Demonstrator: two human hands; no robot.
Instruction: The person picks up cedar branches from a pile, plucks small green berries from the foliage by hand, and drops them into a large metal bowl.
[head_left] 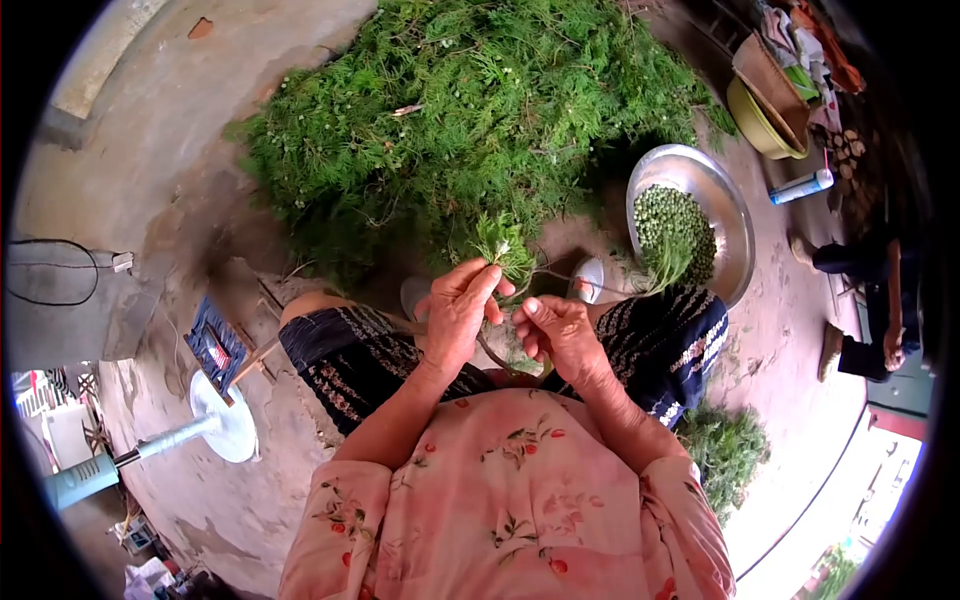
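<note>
My left hand (463,308) is closed on a small green sprig (504,243), whose leafy tip points up and away from me, over my lap. Just to its right, my right hand (562,338) has thumb and forefinger pressed together by a thin brown twig (570,276) that runs toward the bowl. Beyond both hands lies a large heap of green branches (470,110). A metal bowl (738,215) holds round green berries (668,215) and a feathery sprig on its right-hand side of my knee.
A yellow basin (757,125) and a blue-white can (800,187) are at upper right. Another person (870,300) sits at the right edge. Small green branches (722,450) lie right of my lap. A fan (222,418) and small wooden stool (235,355) stand left.
</note>
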